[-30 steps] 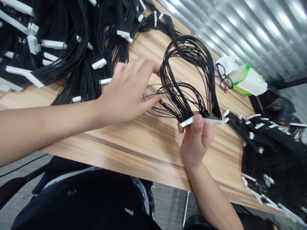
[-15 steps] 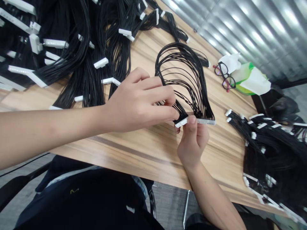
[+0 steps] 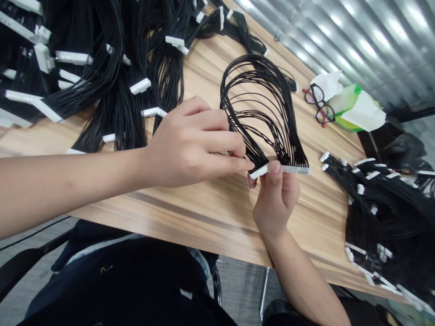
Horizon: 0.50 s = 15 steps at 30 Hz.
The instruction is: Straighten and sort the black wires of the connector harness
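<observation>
A looped wire harness (image 3: 292,113) of thin black wires stands up from the table, with white connectors at its ends. My right hand (image 3: 276,199) is closed on these connectors, its thumb pressed across them. One white connector (image 3: 260,171) juts out left of the thumb, and a longer white connector (image 3: 296,170) extends to the right. My left hand (image 3: 200,145) is at the wires on the left side of the loop, fingers bent and the index fingertip against the wires just above the left connector. Its thumb is hidden behind the fingers.
Bundled black harnesses (image 3: 91,90) with white connectors cover the table's left side. Another harness pile (image 3: 390,222) lies at the right. Glasses (image 3: 319,104) and a green-and-white packet (image 3: 356,108) sit near the back edge by a corrugated metallic panel (image 3: 356,36). The wooden table's front edge (image 3: 204,246) meets my lap.
My left index finger has straightened towards the left connector, and more wires show beside it. The harness and my right hand have shifted slightly right. The right hand keeps its hold.
</observation>
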Tool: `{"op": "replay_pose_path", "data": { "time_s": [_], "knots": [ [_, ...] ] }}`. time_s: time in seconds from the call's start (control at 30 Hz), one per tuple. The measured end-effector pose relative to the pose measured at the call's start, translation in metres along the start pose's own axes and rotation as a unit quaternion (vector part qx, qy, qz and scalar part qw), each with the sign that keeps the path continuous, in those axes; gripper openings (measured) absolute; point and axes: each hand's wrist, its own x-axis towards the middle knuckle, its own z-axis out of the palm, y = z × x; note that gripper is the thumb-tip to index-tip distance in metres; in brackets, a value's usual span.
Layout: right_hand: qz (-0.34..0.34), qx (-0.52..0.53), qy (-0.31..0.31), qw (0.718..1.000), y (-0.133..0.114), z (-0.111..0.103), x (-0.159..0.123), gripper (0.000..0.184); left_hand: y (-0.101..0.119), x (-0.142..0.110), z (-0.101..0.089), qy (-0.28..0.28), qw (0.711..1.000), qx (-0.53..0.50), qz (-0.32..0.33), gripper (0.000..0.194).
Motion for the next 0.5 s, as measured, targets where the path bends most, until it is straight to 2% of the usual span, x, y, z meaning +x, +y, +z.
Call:
{"op": "replay_pose_path", "data": {
  "time_s": [0.1,0.27,0.4,0.5],
  "knots": [
    [-0.009,0.003,0.002,1.000,-0.0004,-0.0009,-0.0002,0.035,0.0003,0.0001,0.0011,-0.004,1.000,-0.004,0.004,0.041],
    [-0.028,-0.021,-0.009,0.999,-0.0002,-0.0013,-0.0014,0.033,-0.0029,-0.0005,0.0017,0.010,0.998,-0.004,0.066,0.033],
    [-0.033,-0.044,-0.033,0.998,0.0012,-0.0009,-0.0024,0.036,-0.0052,-0.0002,-0.0013,-0.036,0.993,-0.038,0.105,0.020],
    [-0.033,-0.044,-0.040,0.998,0.0027,-0.0021,-0.0025,0.036,-0.0062,-0.0003,-0.0026,-0.072,0.992,-0.060,0.089,0.015]
  ]
}}
